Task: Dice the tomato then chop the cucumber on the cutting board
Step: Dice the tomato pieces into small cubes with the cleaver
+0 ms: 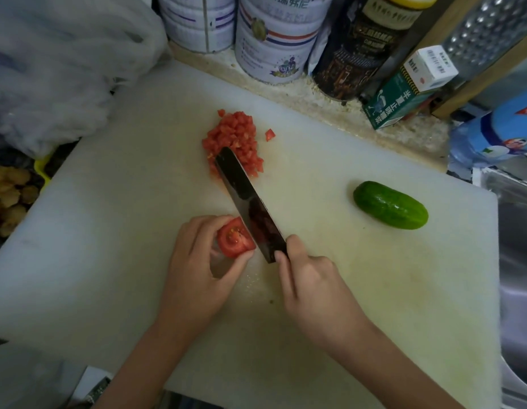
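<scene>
Head view shows the left hand (194,270) pinching the tomato piece (234,242) on the cutting board (108,202) while the right hand (312,287) grips the knife (247,199), still dicing, so next I think it must cut down beside the fingers, and the cucumber (390,205) waits whole nearby

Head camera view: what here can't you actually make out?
All in the head view:
- handle of the knife: wrapped by the right hand.
- tomato piece: right part behind the blade, left edge under the left hand.
- tins at the back: tops cut off by the top edge.

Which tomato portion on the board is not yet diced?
The large tomato chunk pinched by the left hand beside the knife; the far pile and stray cube are diced.
</scene>
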`<action>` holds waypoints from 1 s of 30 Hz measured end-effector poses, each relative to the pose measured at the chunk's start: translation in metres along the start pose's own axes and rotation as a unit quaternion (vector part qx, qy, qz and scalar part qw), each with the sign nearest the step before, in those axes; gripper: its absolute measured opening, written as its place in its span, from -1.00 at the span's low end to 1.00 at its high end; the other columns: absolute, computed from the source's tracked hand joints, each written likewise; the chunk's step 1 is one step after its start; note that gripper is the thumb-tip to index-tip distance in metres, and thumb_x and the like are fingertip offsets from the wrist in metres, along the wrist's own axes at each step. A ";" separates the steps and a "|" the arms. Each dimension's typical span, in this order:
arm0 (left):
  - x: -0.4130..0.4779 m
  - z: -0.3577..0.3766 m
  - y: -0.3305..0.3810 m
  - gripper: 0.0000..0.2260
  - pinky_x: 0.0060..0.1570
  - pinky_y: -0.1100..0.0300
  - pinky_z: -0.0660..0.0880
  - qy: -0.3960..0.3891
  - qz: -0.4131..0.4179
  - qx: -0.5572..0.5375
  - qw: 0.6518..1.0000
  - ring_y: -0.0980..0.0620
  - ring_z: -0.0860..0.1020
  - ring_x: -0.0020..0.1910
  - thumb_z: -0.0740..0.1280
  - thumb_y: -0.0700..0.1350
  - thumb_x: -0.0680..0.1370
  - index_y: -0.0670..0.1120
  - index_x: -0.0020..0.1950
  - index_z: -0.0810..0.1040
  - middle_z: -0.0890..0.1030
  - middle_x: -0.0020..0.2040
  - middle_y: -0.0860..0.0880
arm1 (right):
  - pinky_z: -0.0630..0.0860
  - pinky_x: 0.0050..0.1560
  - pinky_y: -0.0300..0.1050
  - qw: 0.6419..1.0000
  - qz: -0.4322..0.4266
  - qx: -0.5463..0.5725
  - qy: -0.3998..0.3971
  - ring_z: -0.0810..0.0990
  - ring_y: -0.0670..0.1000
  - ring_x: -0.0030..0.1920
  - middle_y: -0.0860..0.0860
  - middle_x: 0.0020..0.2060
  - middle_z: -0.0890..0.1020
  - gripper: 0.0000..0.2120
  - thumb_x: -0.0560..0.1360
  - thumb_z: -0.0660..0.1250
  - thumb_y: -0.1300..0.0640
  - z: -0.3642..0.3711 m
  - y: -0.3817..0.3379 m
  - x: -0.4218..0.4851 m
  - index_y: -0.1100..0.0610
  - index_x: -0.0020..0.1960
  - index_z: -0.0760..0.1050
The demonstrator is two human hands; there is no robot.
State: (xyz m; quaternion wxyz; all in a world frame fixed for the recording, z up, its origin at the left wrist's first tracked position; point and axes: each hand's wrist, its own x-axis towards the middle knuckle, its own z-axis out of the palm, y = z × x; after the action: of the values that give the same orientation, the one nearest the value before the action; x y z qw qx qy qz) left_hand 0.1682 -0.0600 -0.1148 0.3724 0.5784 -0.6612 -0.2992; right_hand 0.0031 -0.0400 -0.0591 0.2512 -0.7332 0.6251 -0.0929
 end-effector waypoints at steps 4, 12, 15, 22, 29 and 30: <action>-0.001 -0.004 -0.001 -0.47 -0.05 0.50 0.39 0.005 -0.044 -0.003 0.999 0.09 0.51 -0.07 0.51 0.03 0.39 -0.01 0.32 0.48 0.46 0.12 0.09 | 0.21 -0.53 -0.22 0.998 -0.007 0.054 0.018 0.36 -0.03 -0.55 -0.11 -0.51 0.37 -0.86 0.60 0.01 -0.05 -0.013 0.002 -0.007 -0.01 -0.03 0.24; 0.000 -0.004 -0.003 -0.54 -0.06 0.44 0.42 -0.001 -0.028 0.003 1.000 0.10 0.50 -0.01 0.41 0.06 0.43 0.07 0.32 0.45 0.44 0.10 0.16 | 0.11 -0.52 -0.32 0.996 -0.014 0.089 0.007 0.33 -0.05 -0.54 -0.12 -0.50 0.41 -0.85 0.60 0.00 -0.15 -0.021 0.008 -0.023 -0.18 -0.14 0.20; 0.000 -0.004 -0.002 -0.56 -0.08 0.45 0.42 0.000 -0.021 0.007 1.000 0.12 0.50 -0.03 0.35 0.09 0.44 0.01 0.30 0.50 0.45 0.10 0.15 | 0.10 -0.51 -0.33 0.997 -0.017 0.076 -0.002 0.33 -0.05 -0.53 -0.08 -0.54 0.34 -0.88 0.58 0.02 -0.17 -0.021 0.011 -0.026 -0.23 -0.12 0.16; 0.003 -0.004 -0.004 -0.56 -0.11 0.41 0.44 -0.005 -0.003 0.007 1.000 0.11 0.50 -0.04 0.34 0.04 0.43 -0.08 0.27 0.55 0.49 0.11 0.09 | 0.04 -0.50 -0.23 1.000 -0.015 0.003 -0.002 0.21 -0.02 -0.54 -0.17 -0.56 0.15 -0.85 0.59 0.01 -0.10 -0.019 0.014 -0.029 -0.04 -0.05 0.23; 0.003 -0.006 -0.010 -0.56 -0.11 0.45 0.43 -0.011 -0.005 -0.002 1.000 0.16 0.48 -0.18 0.35 0.05 0.43 -0.04 0.28 0.53 0.48 0.11 0.12 | 0.05 -0.56 -0.22 1.000 0.016 0.005 0.013 0.14 -0.08 -0.57 -0.21 -0.56 0.08 -0.70 0.62 -0.09 -0.19 -0.017 0.008 -0.037 -0.03 -0.02 0.28; 0.003 -0.006 -0.010 -0.56 -0.10 0.46 0.42 -0.014 -0.006 -0.002 1.000 0.17 0.48 -0.18 0.35 0.05 0.43 -0.03 0.29 0.53 0.48 0.10 0.12 | 0.05 -0.57 -0.24 1.000 0.023 0.011 0.014 0.13 -0.11 -0.58 -0.22 -0.56 0.08 -0.69 0.62 -0.10 -0.21 -0.017 0.006 -0.038 -0.04 -0.01 0.29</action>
State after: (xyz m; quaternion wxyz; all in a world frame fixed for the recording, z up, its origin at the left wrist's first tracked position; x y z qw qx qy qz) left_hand 0.1790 -0.0642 -0.1192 0.3623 0.5772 -0.6625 -0.3110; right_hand -0.0176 -0.0087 -0.0410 0.2522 -0.7144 0.6443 -0.1042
